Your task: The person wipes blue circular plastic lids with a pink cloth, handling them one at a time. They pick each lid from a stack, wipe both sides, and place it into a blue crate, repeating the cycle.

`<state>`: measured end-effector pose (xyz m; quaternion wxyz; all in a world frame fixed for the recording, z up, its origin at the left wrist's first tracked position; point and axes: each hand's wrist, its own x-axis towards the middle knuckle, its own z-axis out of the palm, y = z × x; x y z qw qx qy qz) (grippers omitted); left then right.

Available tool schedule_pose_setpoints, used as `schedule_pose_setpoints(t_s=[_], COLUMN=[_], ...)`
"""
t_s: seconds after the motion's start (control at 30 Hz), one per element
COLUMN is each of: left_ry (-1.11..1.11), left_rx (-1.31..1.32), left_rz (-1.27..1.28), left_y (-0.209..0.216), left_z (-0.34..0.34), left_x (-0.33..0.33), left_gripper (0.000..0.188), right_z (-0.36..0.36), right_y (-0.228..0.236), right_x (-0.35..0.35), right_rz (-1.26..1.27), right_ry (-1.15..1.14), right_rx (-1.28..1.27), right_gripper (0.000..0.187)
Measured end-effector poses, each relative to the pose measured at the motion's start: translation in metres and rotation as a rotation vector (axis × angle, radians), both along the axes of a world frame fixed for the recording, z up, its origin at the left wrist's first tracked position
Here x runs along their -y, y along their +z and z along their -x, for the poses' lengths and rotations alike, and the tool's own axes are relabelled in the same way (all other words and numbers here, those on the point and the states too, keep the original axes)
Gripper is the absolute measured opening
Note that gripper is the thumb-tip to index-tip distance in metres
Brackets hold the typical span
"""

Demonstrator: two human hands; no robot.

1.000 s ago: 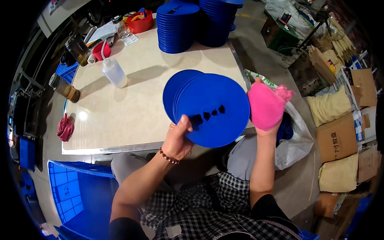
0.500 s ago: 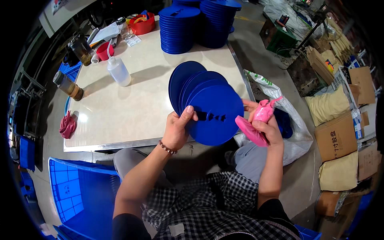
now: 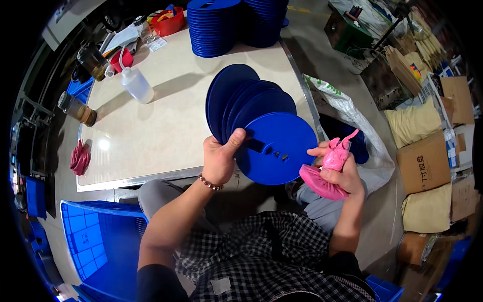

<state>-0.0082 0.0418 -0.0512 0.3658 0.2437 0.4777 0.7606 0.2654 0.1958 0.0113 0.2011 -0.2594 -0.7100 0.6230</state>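
Observation:
My left hand (image 3: 219,160) grips a fan of several round blue plastic discs (image 3: 297,146) by their left side, its thumb lying over the front one. Slots and small cut-outs show near the middle of the front disc, and the others spread up and to the left behind it. In my right hand (image 3: 349,177) is a bundled pink cloth (image 3: 322,182), knotted or wrapped at the top. The fingertips of that hand reach the right rim of the front disc; whether they press on it I cannot tell.
Tall stacks of blue discs (image 3: 214,30) stand at the table's (image 3: 171,126) far side. A squeeze bottle (image 3: 137,86), a jar (image 3: 76,108) and a crumpled reddish cloth (image 3: 80,158) are on the left. A white sack (image 3: 375,136) lies right, a blue crate (image 3: 113,241) lower left.
The front disc has slid right and down, fanning further from those behind it. My right hand with the pink cloth has moved slightly right and down. The view has shifted a little.

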Motion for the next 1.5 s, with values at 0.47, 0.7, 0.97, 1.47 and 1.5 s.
schedule_pose_setpoints(t_s=[0.47,0.7,0.97,1.47,1.5], left_ry=[-0.183,-0.157,-0.238,-0.127,-0.151], left_rx=[0.365,0.354,0.389,0.382,0.381], left_rz=[-0.209,-0.258,-0.288,-0.190,-0.206], left_y=[0.008,0.006,0.011,0.020,0.018], left_z=[0.016,0.015,0.014,-0.008,-0.009], left_x=[0.003,0.006,0.011,0.009,0.009], left_gripper=[0.042,0.043,0.043,0.050,0.051], right_z=[-0.123,-0.067,-0.003,0.089,0.096], right_y=[-0.055,-0.033,-0.013,-0.003,-0.001], right_x=[-0.065,-0.052,-0.029,0.028,0.030], right_rz=[-0.322,-0.021,-0.097,-0.905,-1.015], right_ry=[-0.978,-1.008,-0.827,-0.666,-0.664], right_rx=[0.168,-0.236,-0.392,-0.552,-0.482], right_gripper=[0.031,0.030,0.037,0.036,0.036])
